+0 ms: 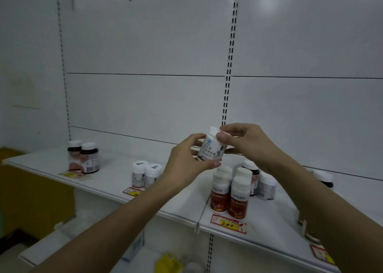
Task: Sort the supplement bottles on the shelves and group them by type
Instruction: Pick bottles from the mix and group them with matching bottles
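2 bottles (84, 157) left on shelf (116, 175), 2 bottles (146, 176) centre.

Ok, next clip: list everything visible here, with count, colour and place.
held bottle: 1, white, between both hands above the shelf
dark bottles: 2, white caps, shelf far left
white bottles: 2, shelf centre-left
red-label bottles: 4, white caps, right bay front
mixed bottles: several, behind those
price tags: several, red-yellow, shelf edge
shelf: white
left hand: grips bottle body
right hand: grips bottle top
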